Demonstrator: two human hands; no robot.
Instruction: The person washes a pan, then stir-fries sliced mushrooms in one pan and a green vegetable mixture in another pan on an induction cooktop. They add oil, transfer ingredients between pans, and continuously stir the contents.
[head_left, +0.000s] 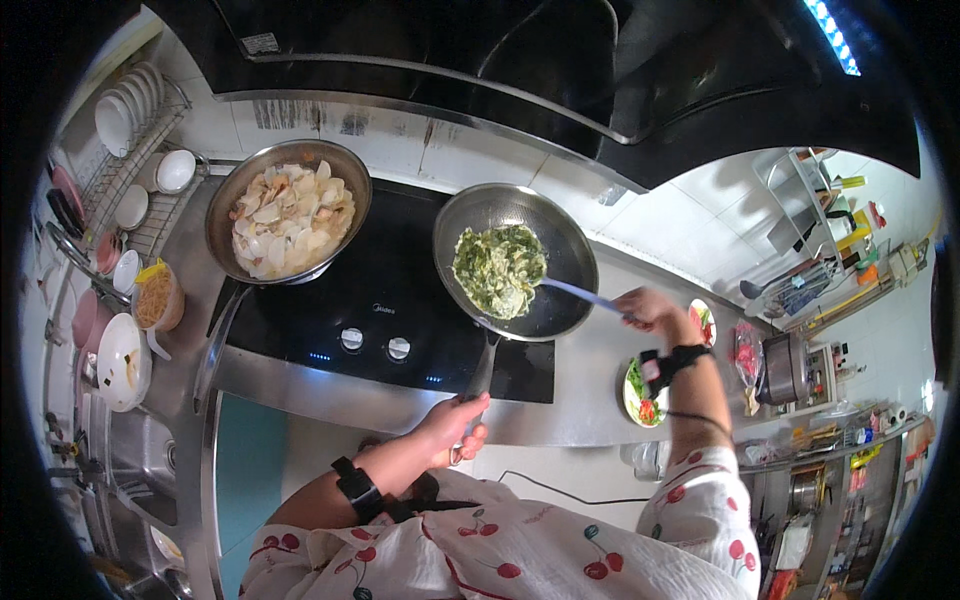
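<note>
My left hand (459, 431) is closed around the metal handle of a frying pan (574, 300) over the right side of the black gas cooktop (300, 322). Green leafy food with pale, egg-like bits (499, 270) lies in that pan. In my right hand (649, 309) is the long handle of a spatula (577, 290); its head is hidden at the food's right edge. A second pan (217, 214), holding pale thin slices with pinkish pieces (296, 217), sits at the cooktop's left, and nobody touches it.
Left of the cooktop are a dish rack (161, 202), a basket of noodle-like strands (157, 298), a white pan (124, 375) and a sink (142, 450). Right of it lie an oval plate of cut vegetables (643, 394) and another small plate (703, 319). A range hood (420, 45) overhangs the back.
</note>
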